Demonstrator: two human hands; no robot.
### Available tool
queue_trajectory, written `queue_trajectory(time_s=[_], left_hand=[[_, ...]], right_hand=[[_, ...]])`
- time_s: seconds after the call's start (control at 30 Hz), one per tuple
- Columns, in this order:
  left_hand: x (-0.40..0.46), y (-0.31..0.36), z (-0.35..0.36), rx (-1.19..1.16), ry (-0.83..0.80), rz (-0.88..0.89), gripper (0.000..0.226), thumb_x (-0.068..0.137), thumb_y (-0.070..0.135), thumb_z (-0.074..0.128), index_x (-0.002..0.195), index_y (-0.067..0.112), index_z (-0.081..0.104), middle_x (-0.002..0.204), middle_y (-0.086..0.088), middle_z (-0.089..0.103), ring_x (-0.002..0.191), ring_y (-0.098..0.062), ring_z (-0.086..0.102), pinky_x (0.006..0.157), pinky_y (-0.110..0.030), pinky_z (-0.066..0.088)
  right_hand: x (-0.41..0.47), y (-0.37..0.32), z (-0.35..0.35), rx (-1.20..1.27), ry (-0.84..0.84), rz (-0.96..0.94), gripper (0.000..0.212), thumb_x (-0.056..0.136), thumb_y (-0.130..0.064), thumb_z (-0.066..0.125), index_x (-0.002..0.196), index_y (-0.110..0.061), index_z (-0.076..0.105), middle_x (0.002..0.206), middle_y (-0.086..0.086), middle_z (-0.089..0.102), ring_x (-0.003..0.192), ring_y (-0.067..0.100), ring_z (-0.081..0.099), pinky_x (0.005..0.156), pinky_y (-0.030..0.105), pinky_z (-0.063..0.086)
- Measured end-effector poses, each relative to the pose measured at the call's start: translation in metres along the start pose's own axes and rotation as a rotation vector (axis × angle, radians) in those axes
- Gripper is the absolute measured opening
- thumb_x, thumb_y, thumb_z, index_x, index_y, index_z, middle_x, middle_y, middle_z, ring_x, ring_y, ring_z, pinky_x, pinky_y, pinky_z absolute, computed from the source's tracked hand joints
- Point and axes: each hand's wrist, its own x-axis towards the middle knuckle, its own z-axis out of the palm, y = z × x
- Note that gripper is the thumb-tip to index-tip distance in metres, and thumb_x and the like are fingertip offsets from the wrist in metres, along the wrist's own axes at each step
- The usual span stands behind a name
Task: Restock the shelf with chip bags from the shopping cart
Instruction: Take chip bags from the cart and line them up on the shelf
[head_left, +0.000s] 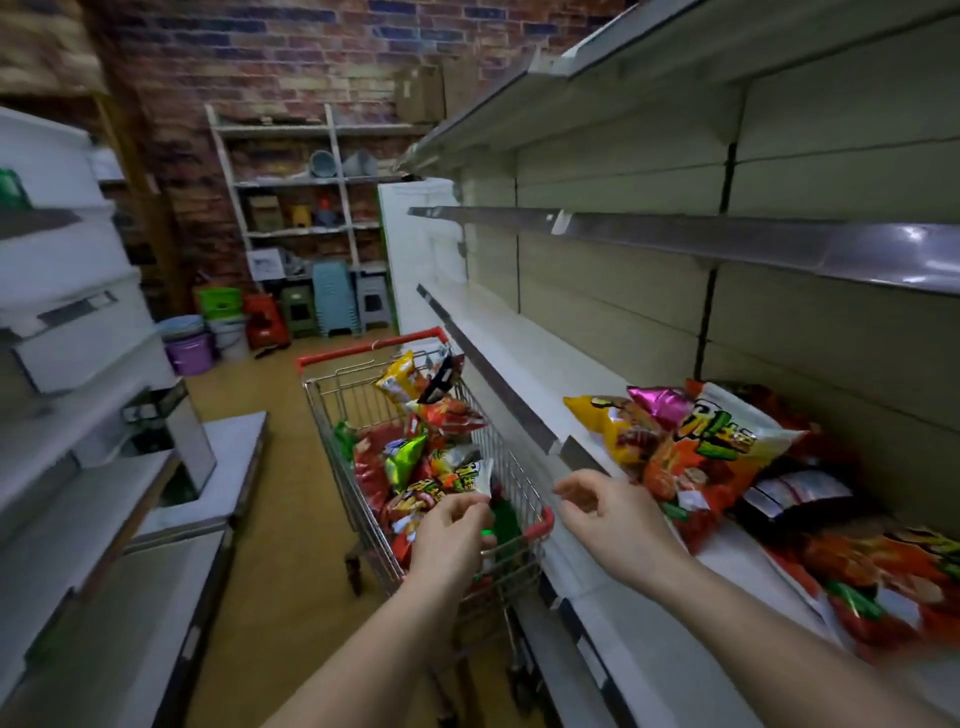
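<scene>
At 6 o'clock of the frame, two bare forearms reach forward. Left hand (451, 525), over the near end of the shopping cart (363, 499), pinches the corner of a chip bag (475, 475) lying atop the heap of chip bags in the basket. Right hand (602, 512), at 3 o'clock of the left, hovers with loosely curled fingers holding nothing, between the cart and the shelf (524, 353). Further bags, among them a yellow bag (605, 421) and a large orange bag (711, 441), lie flat on that shelf, at 3 o'clock of the cart.
</scene>
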Motion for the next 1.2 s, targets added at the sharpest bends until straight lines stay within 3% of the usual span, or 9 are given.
queue_trajectory(time_s=[0.1,0.2,0.3,0.43,0.57,0.7,0.83,1.03,1.2], left_hand=[[0.042,-0.015,0.001,-0.028,0.070,-0.086,0.017,0.097,0.014,0.047,0.105,0.013,0.061,0.094,-0.002,0.063,0.078,-0.016,0.061,0.068,-0.028,0.050],[0.077,-0.031,-0.006,-0.053,0.127,-0.180,0.016,0.097,0.013,0.047,0.103,0.011,0.061,0.093,-0.006,0.064,0.075,-0.017,0.059,0.071,-0.034,0.051],[0.109,-0.050,-0.021,-0.050,0.184,-0.230,0.014,0.096,0.015,0.049,0.103,0.011,0.061,0.086,-0.005,0.062,0.072,-0.016,0.056,0.059,-0.026,0.046],[0.155,-0.075,-0.043,-0.053,0.182,-0.326,0.019,0.098,0.019,0.049,0.110,0.009,0.059,0.101,-0.012,0.063,0.080,-0.018,0.058,0.047,-0.018,0.046],[0.221,-0.111,-0.065,0.015,0.162,-0.397,0.014,0.096,0.020,0.050,0.104,0.014,0.060,0.112,-0.014,0.063,0.097,-0.025,0.062,0.058,-0.024,0.049],[0.287,-0.141,-0.083,0.117,0.092,-0.437,0.008,0.091,0.024,0.052,0.088,0.026,0.059,0.112,-0.011,0.063,0.105,-0.030,0.060,0.090,-0.043,0.052],[0.333,-0.157,-0.091,0.228,0.012,-0.459,0.017,0.094,0.022,0.050,0.108,0.019,0.060,0.106,-0.005,0.061,0.096,-0.023,0.060,0.088,-0.034,0.050],[0.373,-0.170,-0.083,0.549,-0.181,-0.335,0.029,0.096,0.026,0.050,0.122,0.015,0.058,0.115,-0.006,0.063,0.103,-0.022,0.059,0.091,-0.035,0.048],[0.405,-0.190,-0.065,0.962,-0.359,-0.170,0.042,0.095,0.031,0.046,0.135,0.018,0.049,0.135,-0.011,0.051,0.126,-0.028,0.043,0.104,-0.033,0.033]], right_hand=[[0.048,0.017,0.025,0.036,-0.080,0.019,0.026,0.092,-0.021,0.054,0.116,-0.021,0.063,0.113,-0.003,0.066,0.101,0.011,0.060,0.090,0.027,0.048],[0.091,0.027,0.052,0.060,-0.160,0.043,0.027,0.092,-0.018,0.053,0.118,-0.019,0.062,0.117,-0.001,0.065,0.105,0.014,0.060,0.093,0.029,0.047],[0.127,0.033,0.084,0.069,-0.240,0.051,0.028,0.093,-0.019,0.053,0.119,-0.018,0.062,0.121,-0.001,0.063,0.110,0.013,0.058,0.094,0.025,0.044],[0.173,0.040,0.134,0.081,-0.335,0.096,0.027,0.092,-0.018,0.054,0.118,-0.017,0.062,0.123,-0.002,0.062,0.113,0.014,0.057,0.097,0.026,0.043],[0.219,0.046,0.191,0.068,-0.387,0.192,0.027,0.090,-0.018,0.057,0.116,-0.017,0.063,0.118,0.000,0.064,0.109,0.015,0.058,0.094,0.028,0.044],[0.262,0.053,0.247,0.069,-0.418,0.324,0.026,0.091,-0.019,0.056,0.115,-0.018,0.063,0.115,0.002,0.064,0.106,0.017,0.057,0.082,0.022,0.041],[0.290,0.064,0.287,0.058,-0.452,0.448,0.025,0.092,-0.019,0.054,0.115,-0.016,0.063,0.116,0.003,0.063,0.107,0.020,0.057,0.076,0.020,0.036],[0.308,0.091,0.318,-0.009,-0.448,0.627,0.029,0.091,-0.021,0.054,0.119,-0.018,0.060,0.115,0.006,0.064,0.103,0.023,0.059,0.080,0.027,0.044],[0.316,0.116,0.336,-0.058,-0.482,0.670,0.043,0.092,-0.024,0.053,0.133,-0.018,0.048,0.129,0.007,0.056,0.111,0.025,0.055,0.080,0.026,0.040]])
